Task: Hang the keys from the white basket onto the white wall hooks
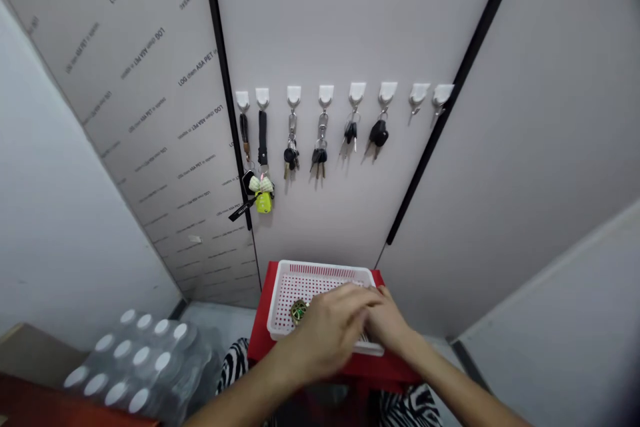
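Observation:
A shallow white plastic basket (pixel 277 300) with a perforated bottom rests on a red stool (pixel 261 333). My left hand (pixel 333 320) reaches over the basket's middle with its fingers bent together. My right hand (pixel 389 321) is at the basket's right side, and the left fingers overlap it. Both hands are closed, and whatever is between them is hidden. A round gold-and-green openwork ornament (pixel 299 311) lies in the basket, just left of my left hand. Part of the basket's right side is covered by my hands.
A row of white hooks (pixel 294 95) runs along the wall panel; most carry keys, such as a black-headed key set (pixel 379 133) and a bright yellow key case (pixel 263 202). Two hooks at right hold no keys. Shrink-wrapped bottles (pixel 141 355) stand at lower left.

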A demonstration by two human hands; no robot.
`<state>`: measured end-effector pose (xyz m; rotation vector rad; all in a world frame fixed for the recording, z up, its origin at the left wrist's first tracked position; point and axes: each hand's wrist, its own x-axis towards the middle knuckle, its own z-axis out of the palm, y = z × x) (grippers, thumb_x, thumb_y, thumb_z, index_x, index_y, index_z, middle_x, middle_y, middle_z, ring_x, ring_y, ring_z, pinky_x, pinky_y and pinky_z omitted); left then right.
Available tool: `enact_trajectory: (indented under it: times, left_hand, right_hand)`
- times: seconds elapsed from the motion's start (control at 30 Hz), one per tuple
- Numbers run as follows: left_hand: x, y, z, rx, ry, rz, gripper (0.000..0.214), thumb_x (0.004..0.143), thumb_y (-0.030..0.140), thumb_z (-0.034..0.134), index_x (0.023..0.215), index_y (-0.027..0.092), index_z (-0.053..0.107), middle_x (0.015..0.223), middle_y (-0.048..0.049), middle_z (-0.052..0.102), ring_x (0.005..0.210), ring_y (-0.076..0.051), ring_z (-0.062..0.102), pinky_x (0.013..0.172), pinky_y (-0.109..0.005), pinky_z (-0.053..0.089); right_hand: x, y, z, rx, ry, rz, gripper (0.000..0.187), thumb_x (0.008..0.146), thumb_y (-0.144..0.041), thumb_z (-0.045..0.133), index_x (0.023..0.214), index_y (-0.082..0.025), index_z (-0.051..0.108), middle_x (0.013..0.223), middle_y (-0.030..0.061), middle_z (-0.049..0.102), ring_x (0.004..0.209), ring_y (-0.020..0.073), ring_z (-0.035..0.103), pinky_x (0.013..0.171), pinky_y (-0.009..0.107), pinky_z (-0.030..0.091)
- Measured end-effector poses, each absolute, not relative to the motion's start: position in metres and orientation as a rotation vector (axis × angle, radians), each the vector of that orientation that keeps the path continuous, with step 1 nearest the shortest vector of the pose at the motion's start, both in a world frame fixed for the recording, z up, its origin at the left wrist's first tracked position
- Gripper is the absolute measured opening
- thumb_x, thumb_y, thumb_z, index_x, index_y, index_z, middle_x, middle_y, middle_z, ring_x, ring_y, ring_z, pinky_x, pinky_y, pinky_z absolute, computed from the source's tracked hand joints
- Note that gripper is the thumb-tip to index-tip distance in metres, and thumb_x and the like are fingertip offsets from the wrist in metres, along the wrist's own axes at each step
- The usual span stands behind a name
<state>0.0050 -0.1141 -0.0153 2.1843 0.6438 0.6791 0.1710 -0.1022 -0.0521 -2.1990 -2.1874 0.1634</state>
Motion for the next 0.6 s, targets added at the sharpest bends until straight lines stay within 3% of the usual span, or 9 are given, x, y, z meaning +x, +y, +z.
enact_trajectory:
  times: [0.13, 0.23, 0.4, 0.53, 0.6]
  left_hand:
    - [0.028, -0.064, -0.038, 2.229, 0.856, 0.626, 0.03, 0.069, 0.016, 0.029, 0.09, 0.019, 0.049, 0.09, -0.0025, 0.052, 0.085, -0.012, 0.044, 0.078, -0.024, 0.032]
    - [0.028, -0.052, -0.066, 2.204, 0.989, 0.532, 0.029, 0.065, 0.015, 0.032, 0.087, 0.017, 0.051, 0.089, -0.0026, 0.053, 0.084, -0.013, 0.045, 0.077, -0.024, 0.032]
    - [0.027, -0.052, -0.074, 2.058, 1.017, 0.541, 0.033, 0.062, 0.016, 0.037, 0.093, 0.017, 0.048, 0.096, -0.0029, 0.051, 0.088, -0.013, 0.044, 0.08, -0.023, 0.03]
    - [0.034, -0.057, -0.055, 2.066, 0.85, 0.671, 0.048, 0.058, 0.017, 0.044, 0.106, 0.02, 0.039, 0.112, -0.002, 0.04, 0.102, -0.014, 0.032, 0.089, -0.024, 0.021]
    - [0.041, -0.056, -0.048, 2.069, 0.773, 0.698, 0.046, 0.057, 0.016, 0.046, 0.104, 0.02, 0.042, 0.109, -0.0016, 0.043, 0.101, -0.015, 0.034, 0.088, -0.025, 0.023]
  right_hand:
    - [0.167, -0.103, -0.05, -2.266, -2.167, -0.064, 0.025, 0.065, -0.012, 0.035, 0.079, -0.014, 0.056, 0.086, 0.0101, 0.054, 0.087, 0.0214, 0.042, 0.078, 0.036, 0.02]
    - [0.169, -0.103, -0.047, -2.247, -2.208, -0.049, 0.024, 0.066, -0.012, 0.034, 0.072, -0.016, 0.057, 0.081, 0.0085, 0.056, 0.085, 0.0205, 0.044, 0.078, 0.036, 0.021]
    - [0.177, -0.106, -0.038, -2.194, -2.055, 0.15, 0.018, 0.06, -0.013, 0.037, 0.065, -0.018, 0.055, 0.07, 0.0043, 0.059, 0.069, 0.0156, 0.049, 0.064, 0.026, 0.031]
    - [0.178, -0.106, -0.026, -2.029, -1.927, 0.447, 0.016, 0.056, -0.011, 0.039, 0.063, -0.016, 0.053, 0.057, 0.0, 0.057, 0.052, 0.0092, 0.047, 0.047, 0.017, 0.03]
    - [0.178, -0.104, -0.018, -1.922, -1.885, 0.518, 0.016, 0.055, -0.01, 0.039, 0.06, -0.014, 0.053, 0.054, -0.0009, 0.056, 0.05, 0.0081, 0.046, 0.045, 0.016, 0.03]
